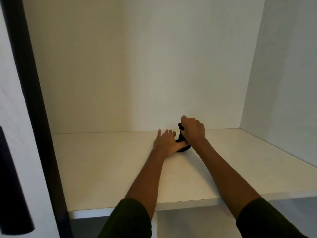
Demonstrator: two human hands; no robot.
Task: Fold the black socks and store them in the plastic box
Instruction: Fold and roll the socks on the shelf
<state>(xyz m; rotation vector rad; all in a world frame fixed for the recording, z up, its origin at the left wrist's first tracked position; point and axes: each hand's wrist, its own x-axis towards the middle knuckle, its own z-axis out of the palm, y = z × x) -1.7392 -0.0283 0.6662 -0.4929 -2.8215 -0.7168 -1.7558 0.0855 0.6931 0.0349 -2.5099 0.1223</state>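
both arms reach deep into a white cupboard, over a white shelf [103,169]. the right hand [193,130] is clenched into a fist around the upper end of the black socks [182,140], pulling the fabric up off the shelf. the left hand [165,142] lies low beside it, fingers stretched forward and loose, its thumb pressed across the lower part of the bundle — it pins rather than grips. most of the socks are hidden between the two hands; only a dark strip and a rounded dark lump at the bottom show, so their fold state is hard to make out. dark green sleeves [130,219] are cut off by the bottom edge. a dark upright frame [34,100] runs down the left side, blurred.
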